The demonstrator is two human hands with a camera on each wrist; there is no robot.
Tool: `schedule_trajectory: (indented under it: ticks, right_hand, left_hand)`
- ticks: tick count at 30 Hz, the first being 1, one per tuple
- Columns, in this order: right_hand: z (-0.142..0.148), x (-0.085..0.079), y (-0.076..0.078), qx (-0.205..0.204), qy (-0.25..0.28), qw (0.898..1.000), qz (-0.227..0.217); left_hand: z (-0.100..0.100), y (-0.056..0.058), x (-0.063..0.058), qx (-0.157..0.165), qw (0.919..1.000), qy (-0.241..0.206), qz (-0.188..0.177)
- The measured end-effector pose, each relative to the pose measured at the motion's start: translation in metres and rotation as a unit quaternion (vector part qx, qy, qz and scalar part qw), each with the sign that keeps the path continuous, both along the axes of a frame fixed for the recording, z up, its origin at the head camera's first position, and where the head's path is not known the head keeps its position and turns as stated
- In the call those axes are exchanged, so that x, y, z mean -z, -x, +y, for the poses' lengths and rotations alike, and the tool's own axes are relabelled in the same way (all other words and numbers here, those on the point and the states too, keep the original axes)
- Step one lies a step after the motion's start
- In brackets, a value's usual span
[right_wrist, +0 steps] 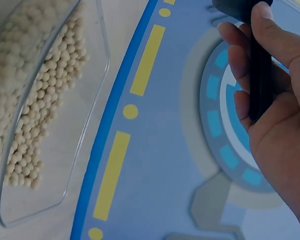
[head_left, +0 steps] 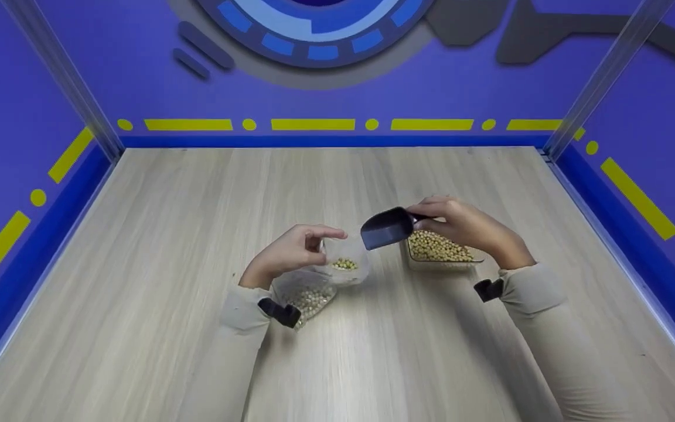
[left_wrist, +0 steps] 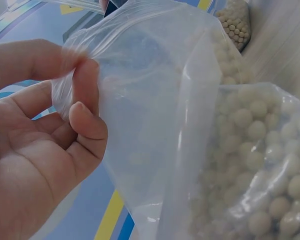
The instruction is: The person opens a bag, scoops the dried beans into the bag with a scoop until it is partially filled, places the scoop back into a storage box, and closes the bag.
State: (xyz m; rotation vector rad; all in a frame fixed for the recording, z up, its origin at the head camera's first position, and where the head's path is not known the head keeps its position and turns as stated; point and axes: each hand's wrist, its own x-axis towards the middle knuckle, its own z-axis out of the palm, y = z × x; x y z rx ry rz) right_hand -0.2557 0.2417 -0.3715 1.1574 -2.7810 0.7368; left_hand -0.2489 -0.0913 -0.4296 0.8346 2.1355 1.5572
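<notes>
My left hand (head_left: 296,252) pinches the rim of a clear plastic bag (left_wrist: 135,105) between thumb and fingers. A small heap of yellowish beans (head_left: 344,264) lies in this bag. Close by, under the left wrist, is a fuller clear bag of round pale beans (head_left: 311,300). My right hand (head_left: 460,223) grips a black scoop (head_left: 389,227) by its handle, fingers wrapped round it in the right wrist view. The scoop is tilted with its mouth toward the pinched bag, just to its right, and no beans show in it.
Below the right hand stands a clear rectangular container (head_left: 443,265) of round beans (head_left: 440,247). All of this is on a wood-grain table (head_left: 167,234). Blue panels (head_left: 314,99) with yellow marks enclose the table at the back and both sides.
</notes>
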Motion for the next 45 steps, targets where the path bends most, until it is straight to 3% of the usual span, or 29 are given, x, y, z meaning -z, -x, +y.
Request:
schedule_trajectory:
  ticks: [4,16,24,37,45]
  right_hand:
    - [0.015,0.001,0.002,0.019,0.010,1.000,-0.010]
    - [0.056,-0.003,0.010,0.075,-0.031,0.995,-0.050]
    - [0.074,-0.007,0.010,0.087,-0.093,0.992,-0.017]
    - [0.082,-0.006,0.009,0.065,-0.151,0.985,0.050]
    - [0.077,-0.009,0.007,0.059,-0.218,0.969,0.099]
  left_hand:
    - [0.001,0.000,0.001,-0.003,1.0000,0.005,0.001]
    - [0.002,-0.001,0.004,-0.002,1.0000,0.000,0.008]
    - [0.001,-0.001,0.004,-0.003,1.0000,0.003,0.008]
    - [0.002,-0.003,0.005,0.000,1.0000,0.006,-0.005]
    - [0.002,-0.002,0.006,0.001,0.9999,0.011,0.001]
